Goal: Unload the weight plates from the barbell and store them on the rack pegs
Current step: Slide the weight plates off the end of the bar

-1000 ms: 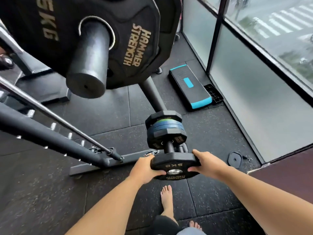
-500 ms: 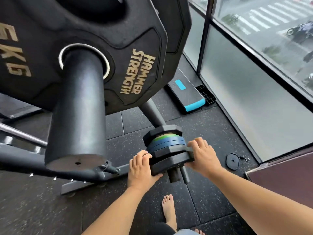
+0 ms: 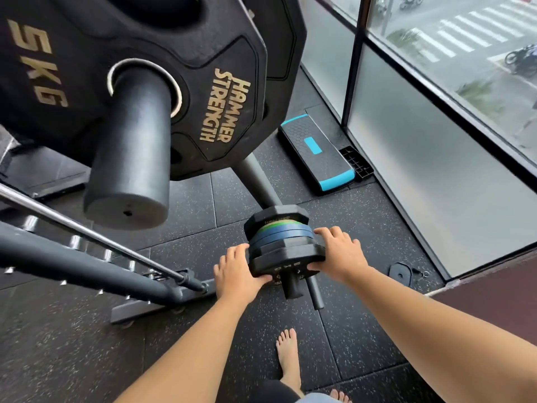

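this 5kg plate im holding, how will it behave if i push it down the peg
Probably dense and heavy for its size: the plate reads 5KG, and the left hand and right hand both grip it. Likely rigid. On the peg it should slide, not roll, and the stack behind would stop it.

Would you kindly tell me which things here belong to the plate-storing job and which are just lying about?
Job: 5 kg plate, held by left hand and right hand; peg; stacked plates; large plate.
Lying about: step platform; small disc by the window.
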